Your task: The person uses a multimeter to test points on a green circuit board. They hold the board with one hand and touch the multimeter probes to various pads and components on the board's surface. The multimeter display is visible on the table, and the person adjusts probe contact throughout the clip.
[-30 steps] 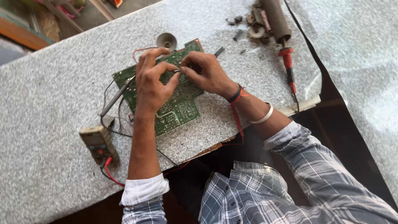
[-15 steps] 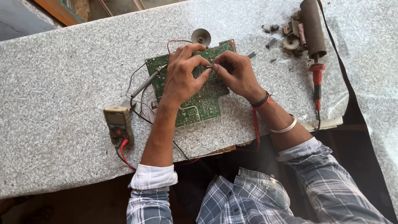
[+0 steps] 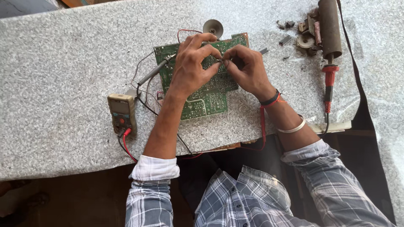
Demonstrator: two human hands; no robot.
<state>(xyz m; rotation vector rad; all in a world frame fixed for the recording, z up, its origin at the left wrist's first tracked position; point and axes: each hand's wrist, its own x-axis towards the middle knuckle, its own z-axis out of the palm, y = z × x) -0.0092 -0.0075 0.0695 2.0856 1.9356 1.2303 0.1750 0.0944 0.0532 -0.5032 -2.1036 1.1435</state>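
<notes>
A green circuit board (image 3: 206,101) lies on the grey speckled stone counter (image 3: 63,63). Both my hands hover over its upper half, fingertips meeting. My left hand (image 3: 191,67) pinches a thin metal tip against the board. My right hand (image 3: 248,71) pinches the same spot from the right, and a red lead (image 3: 263,122) runs down along that wrist. What sits between the fingertips is too small to make out. A black probe (image 3: 153,72) lies slanted at the board's left edge, just beside my left hand.
A yellow-grey multimeter (image 3: 122,111) with red and black leads sits left of the board. A small round speaker (image 3: 213,27) lies behind it. At the far right are a dark cylinder (image 3: 329,25), a red-handled tool (image 3: 329,77) and loose small parts (image 3: 306,40). The counter's front edge is close.
The view has shifted, so everything sits further right in the frame. Both hands stay pinched together at the same place on the board.
</notes>
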